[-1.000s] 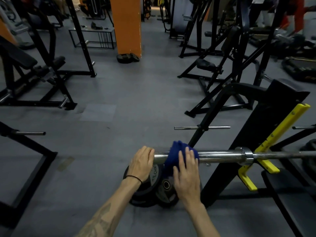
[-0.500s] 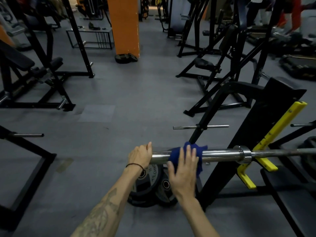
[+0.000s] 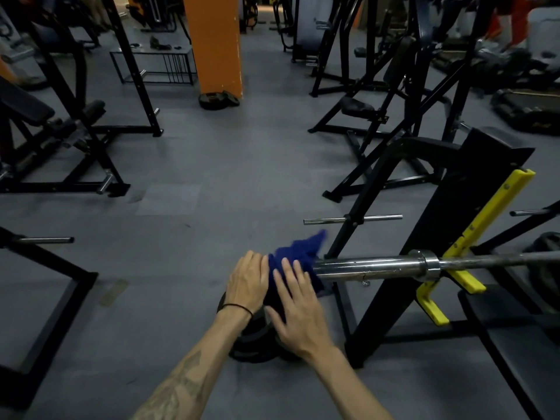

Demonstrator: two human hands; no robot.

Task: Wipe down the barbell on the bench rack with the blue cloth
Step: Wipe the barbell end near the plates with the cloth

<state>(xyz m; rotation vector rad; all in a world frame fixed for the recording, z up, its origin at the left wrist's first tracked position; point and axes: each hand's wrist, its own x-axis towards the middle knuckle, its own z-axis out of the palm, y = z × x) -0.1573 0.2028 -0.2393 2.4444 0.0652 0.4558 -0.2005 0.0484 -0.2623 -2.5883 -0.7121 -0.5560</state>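
Blue cloth [image 3: 295,262] now at barbell [image 3: 368,267] end, both hands' [image 3: 247,281] grip unclear; grey gym floor [image 3: 212,183].

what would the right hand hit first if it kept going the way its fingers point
Its fingers already lie on the blue cloth over the barbell end, so the right hand would meet cloth and bar first; beyond looks like open floor, though depth is unclear.
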